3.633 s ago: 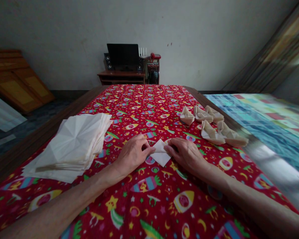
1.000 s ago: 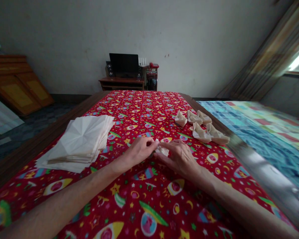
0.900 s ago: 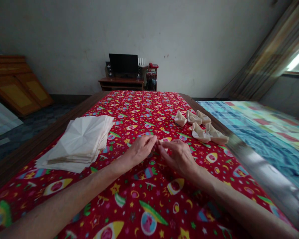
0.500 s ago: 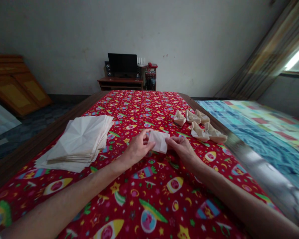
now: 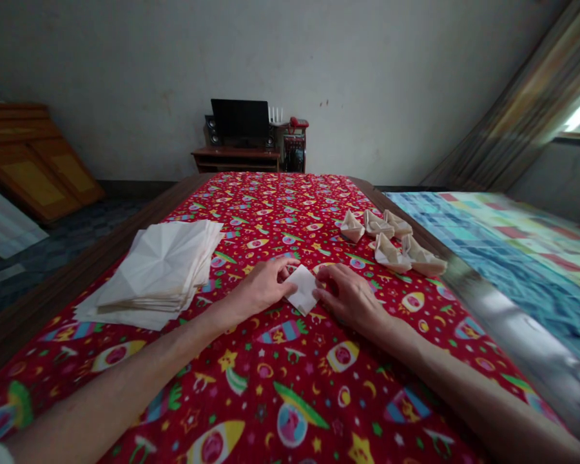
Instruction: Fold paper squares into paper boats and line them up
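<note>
A small folded square of white paper [image 5: 302, 290] is between my two hands, turned so one corner points toward me. My left hand [image 5: 269, 281] pinches its left corner between thumb and fingers. At the opposite corner, my right hand [image 5: 348, 293] grips the paper with thumb and curled fingers. To the left lies a stack of creased white paper sheets [image 5: 159, 264]. Several folded paper boats [image 5: 390, 253] stand in a group to the right, beyond my right hand.
A red tablecloth [image 5: 270, 361] with a rocket print covers the wooden table [image 5: 493, 309]. A bed [image 5: 483, 238] with patchwork covers adjoins on the right. A monitor [image 5: 240, 119] stands on a small desk by the far wall, and a wooden cabinet [image 5: 38, 161] is at left.
The folded paper has turned from lying nearly square-on to a diamond position and sits slightly lower. My right hand's fingers have curled more around its right corner.
</note>
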Demonstrator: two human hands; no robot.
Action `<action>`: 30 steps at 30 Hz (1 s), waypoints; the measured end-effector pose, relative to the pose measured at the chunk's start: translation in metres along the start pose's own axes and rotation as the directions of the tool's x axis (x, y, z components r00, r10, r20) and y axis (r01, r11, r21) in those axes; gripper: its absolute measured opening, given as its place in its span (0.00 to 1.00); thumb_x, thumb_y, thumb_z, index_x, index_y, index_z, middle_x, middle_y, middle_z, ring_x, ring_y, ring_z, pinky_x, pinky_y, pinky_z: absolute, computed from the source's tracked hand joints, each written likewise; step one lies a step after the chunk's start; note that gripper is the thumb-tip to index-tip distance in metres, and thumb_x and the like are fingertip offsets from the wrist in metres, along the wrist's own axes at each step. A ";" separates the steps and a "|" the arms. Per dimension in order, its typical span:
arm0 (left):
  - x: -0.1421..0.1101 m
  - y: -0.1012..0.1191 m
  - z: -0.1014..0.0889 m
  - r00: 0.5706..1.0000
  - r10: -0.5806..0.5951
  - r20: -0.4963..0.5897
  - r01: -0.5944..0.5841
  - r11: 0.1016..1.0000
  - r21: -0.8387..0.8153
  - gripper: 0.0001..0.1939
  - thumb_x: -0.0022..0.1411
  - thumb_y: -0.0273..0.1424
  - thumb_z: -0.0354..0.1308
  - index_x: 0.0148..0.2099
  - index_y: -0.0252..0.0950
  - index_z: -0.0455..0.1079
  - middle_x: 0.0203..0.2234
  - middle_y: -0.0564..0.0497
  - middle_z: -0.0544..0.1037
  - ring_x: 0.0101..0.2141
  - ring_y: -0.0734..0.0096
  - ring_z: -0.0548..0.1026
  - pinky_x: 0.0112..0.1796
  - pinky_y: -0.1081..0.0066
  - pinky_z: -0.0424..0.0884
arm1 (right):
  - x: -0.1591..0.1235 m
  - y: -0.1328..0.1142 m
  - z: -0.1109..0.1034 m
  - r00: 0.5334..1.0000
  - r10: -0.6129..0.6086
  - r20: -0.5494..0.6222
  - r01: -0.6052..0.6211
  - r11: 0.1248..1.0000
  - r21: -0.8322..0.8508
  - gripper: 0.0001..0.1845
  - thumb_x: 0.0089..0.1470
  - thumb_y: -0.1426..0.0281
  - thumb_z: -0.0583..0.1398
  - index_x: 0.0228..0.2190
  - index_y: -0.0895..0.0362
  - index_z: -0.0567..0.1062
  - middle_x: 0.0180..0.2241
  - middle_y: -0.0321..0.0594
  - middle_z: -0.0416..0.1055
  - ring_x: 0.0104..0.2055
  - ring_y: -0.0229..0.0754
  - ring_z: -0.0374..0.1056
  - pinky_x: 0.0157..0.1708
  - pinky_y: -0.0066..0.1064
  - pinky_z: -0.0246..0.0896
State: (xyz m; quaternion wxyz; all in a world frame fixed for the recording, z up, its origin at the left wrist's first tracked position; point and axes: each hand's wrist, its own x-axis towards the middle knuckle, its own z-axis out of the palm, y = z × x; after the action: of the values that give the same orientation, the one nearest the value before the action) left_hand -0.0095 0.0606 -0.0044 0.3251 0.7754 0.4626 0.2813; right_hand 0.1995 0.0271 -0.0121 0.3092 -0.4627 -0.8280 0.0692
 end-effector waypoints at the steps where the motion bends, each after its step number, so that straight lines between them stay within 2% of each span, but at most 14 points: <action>1: -0.001 0.000 0.001 0.997 0.056 -0.049 -0.050 0.993 0.110 0.24 0.51 0.25 0.61 0.52 0.36 0.67 0.31 0.52 0.74 0.32 0.67 0.74 0.35 0.69 0.70 | 0.000 0.000 0.002 0.999 -0.039 0.010 0.039 0.999 -0.013 0.04 0.53 0.71 0.60 0.33 0.56 0.70 0.34 0.41 0.70 0.36 0.41 0.65 0.35 0.30 0.59; 3: -0.004 0.001 0.003 0.975 0.178 -0.135 -0.130 0.944 0.304 0.23 0.50 0.25 0.63 0.50 0.37 0.67 0.39 0.49 0.73 0.40 0.62 0.72 0.42 0.65 0.69 | 0.000 0.000 0.005 0.996 -0.091 0.010 0.091 0.996 -0.016 0.00 0.54 0.72 0.58 0.31 0.56 0.71 0.34 0.42 0.69 0.37 0.41 0.65 0.35 0.29 0.59; 5: -0.009 0.002 0.004 0.947 0.284 -0.151 -0.203 0.891 0.406 0.17 0.51 0.25 0.63 0.45 0.35 0.67 0.40 0.48 0.71 0.43 0.61 0.69 0.44 0.64 0.68 | 0.000 0.000 0.007 0.993 -0.115 0.006 0.115 0.993 -0.002 0.02 0.55 0.73 0.58 0.30 0.57 0.71 0.35 0.42 0.69 0.37 0.40 0.65 0.35 0.29 0.59; 8: -0.018 0.000 0.003 0.909 0.417 0.012 -0.387 0.833 0.395 0.03 0.59 0.24 0.57 0.36 0.35 0.68 0.34 0.51 0.71 0.40 0.66 0.69 0.42 0.68 0.67 | -0.002 0.002 0.006 0.989 -0.146 0.008 0.146 0.988 -0.041 0.05 0.56 0.73 0.57 0.29 0.58 0.71 0.34 0.43 0.70 0.36 0.40 0.65 0.35 0.30 0.59; 10: -0.025 -0.004 0.002 0.869 0.483 0.109 -0.489 0.805 0.336 0.05 0.64 0.25 0.52 0.37 0.35 0.70 0.33 0.51 0.72 0.39 0.68 0.69 0.43 0.69 0.66 | -0.004 0.002 0.006 0.986 -0.168 0.019 0.169 0.982 -0.087 0.07 0.58 0.73 0.55 0.29 0.58 0.72 0.34 0.43 0.70 0.35 0.41 0.65 0.35 0.31 0.59; 13: -0.031 -0.010 0.001 0.841 0.522 0.142 -0.540 0.797 0.269 0.11 0.66 0.25 0.48 0.42 0.37 0.73 0.37 0.50 0.72 0.40 0.69 0.69 0.43 0.70 0.66 | -0.006 0.002 0.004 0.979 -0.201 0.031 0.204 0.972 -0.116 0.09 0.60 0.73 0.53 0.30 0.58 0.71 0.34 0.44 0.70 0.35 0.41 0.65 0.35 0.31 0.60; 18: -0.034 -0.008 -0.007 0.799 0.515 0.310 -0.600 0.718 0.352 0.16 0.64 0.24 0.51 0.49 0.44 0.73 0.43 0.50 0.70 0.42 0.67 0.67 0.45 0.67 0.65 | -0.005 0.001 0.003 0.976 -0.216 0.039 0.219 0.965 -0.141 0.09 0.60 0.72 0.52 0.31 0.59 0.71 0.34 0.45 0.70 0.35 0.42 0.65 0.34 0.32 0.61; 22: -0.036 -0.003 -0.015 0.781 0.479 0.401 -0.619 0.683 0.388 0.19 0.63 0.23 0.52 0.53 0.48 0.69 0.45 0.50 0.69 0.42 0.67 0.66 0.46 0.68 0.65 | -0.006 0.001 0.003 0.970 -0.240 0.045 0.244 0.957 -0.154 0.10 0.60 0.73 0.52 0.32 0.59 0.72 0.36 0.46 0.71 0.37 0.42 0.66 0.36 0.33 0.63; 24: -0.036 -0.003 -0.017 0.779 0.466 0.419 -0.620 0.668 0.411 0.20 0.64 0.23 0.50 0.54 0.48 0.68 0.46 0.50 0.68 0.42 0.67 0.66 0.46 0.68 0.65 | -0.009 0.001 0.002 0.961 -0.272 0.049 0.277 0.945 -0.173 0.10 0.60 0.74 0.53 0.34 0.59 0.74 0.40 0.48 0.71 0.41 0.44 0.66 0.38 0.34 0.64; 28: -0.037 -0.005 -0.014 0.845 0.422 0.327 -0.534 0.650 0.541 0.21 0.65 0.23 0.48 0.57 0.46 0.64 0.44 0.48 0.68 0.44 0.64 0.67 0.46 0.64 0.66 | -0.014 -0.004 -0.001 0.947 -0.310 0.081 0.320 0.910 -0.265 0.10 0.59 0.74 0.54 0.40 0.58 0.74 0.48 0.52 0.68 0.53 0.53 0.61 0.44 0.42 0.63; 30: -0.036 -0.005 -0.014 0.860 0.416 0.295 -0.508 0.663 0.549 0.20 0.66 0.24 0.47 0.56 0.45 0.65 0.42 0.48 0.68 0.43 0.65 0.67 0.45 0.64 0.66 | -0.016 -0.006 -0.004 0.940 -0.322 0.111 0.341 0.898 -0.278 0.10 0.59 0.74 0.55 0.42 0.58 0.74 0.48 0.52 0.68 0.53 0.53 0.60 0.45 0.44 0.63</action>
State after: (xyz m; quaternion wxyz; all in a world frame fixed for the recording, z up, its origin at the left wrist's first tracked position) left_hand -0.0371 0.0332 -0.0046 0.0076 0.9474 0.2907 0.1336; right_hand 0.2031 0.0102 -0.0140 0.2185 -0.3533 -0.9049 -0.0934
